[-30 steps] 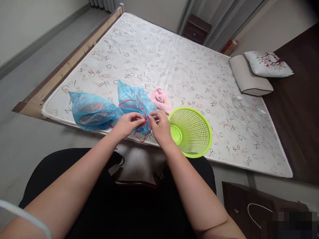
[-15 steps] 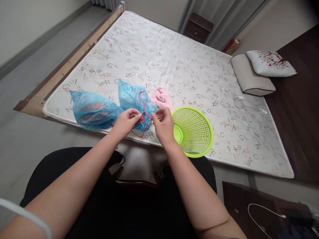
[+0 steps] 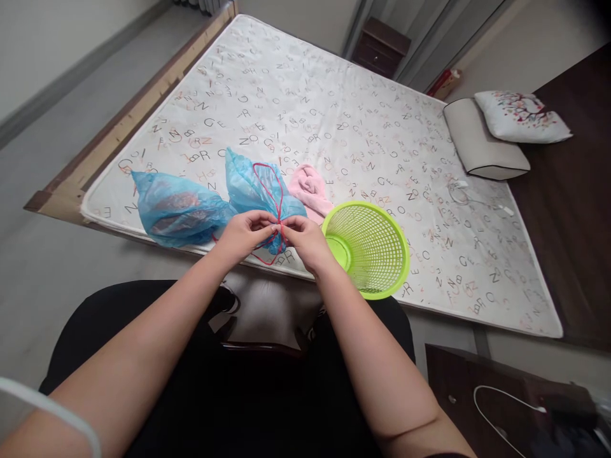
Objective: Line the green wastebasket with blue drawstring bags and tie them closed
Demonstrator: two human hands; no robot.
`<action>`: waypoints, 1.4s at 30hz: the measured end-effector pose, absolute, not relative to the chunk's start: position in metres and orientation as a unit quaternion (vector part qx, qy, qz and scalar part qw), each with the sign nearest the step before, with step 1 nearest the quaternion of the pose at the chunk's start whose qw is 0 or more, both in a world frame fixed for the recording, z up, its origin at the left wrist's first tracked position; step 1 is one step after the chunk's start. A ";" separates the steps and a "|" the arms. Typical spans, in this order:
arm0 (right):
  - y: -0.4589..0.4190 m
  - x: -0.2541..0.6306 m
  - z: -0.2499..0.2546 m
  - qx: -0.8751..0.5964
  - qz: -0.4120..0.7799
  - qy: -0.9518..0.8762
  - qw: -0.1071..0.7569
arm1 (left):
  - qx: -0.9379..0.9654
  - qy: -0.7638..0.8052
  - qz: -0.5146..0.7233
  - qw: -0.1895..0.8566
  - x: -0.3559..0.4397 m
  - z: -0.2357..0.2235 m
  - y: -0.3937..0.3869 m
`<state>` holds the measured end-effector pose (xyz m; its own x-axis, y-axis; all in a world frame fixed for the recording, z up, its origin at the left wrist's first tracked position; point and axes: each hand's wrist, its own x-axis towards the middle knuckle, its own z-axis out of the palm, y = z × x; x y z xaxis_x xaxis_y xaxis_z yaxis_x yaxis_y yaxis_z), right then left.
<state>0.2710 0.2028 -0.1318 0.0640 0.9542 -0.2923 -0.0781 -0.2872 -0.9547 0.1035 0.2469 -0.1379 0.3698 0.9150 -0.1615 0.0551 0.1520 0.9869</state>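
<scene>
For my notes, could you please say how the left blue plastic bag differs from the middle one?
The left blue plastic bag shows brownish contents; the middle blue bag looks paler. The left one stretches sideways; the middle slants toward the left hand and right hand, which pinch red cord at its neck. Both lie on the mattress.

Left forearm (image 3: 157,324), bare, extended forward and inward. Right forearm (image 3: 377,350), bare, mirroring that angle. Left hand (image 3: 243,236), curled in a pinch. Right hand (image 3: 308,240), likewise pinched, facing the left, close together.
</scene>
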 end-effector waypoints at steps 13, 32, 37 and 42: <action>0.212 0.288 -0.137 -0.610 0.452 -0.329 0.561 | 0.499 0.532 0.497 0.470 0.096 -0.143 0.260; 0.202 0.283 -0.115 -0.524 0.608 -0.463 0.377 | 0.306 0.473 0.489 0.666 0.099 -0.134 0.263; 0.211 0.296 -0.117 -0.521 0.496 -0.363 0.592 | 0.344 0.504 0.427 0.667 0.097 -0.138 0.262; 0.215 0.320 -0.117 -0.478 0.450 -0.236 0.716 | 0.399 0.531 0.368 0.651 0.096 -0.147 0.263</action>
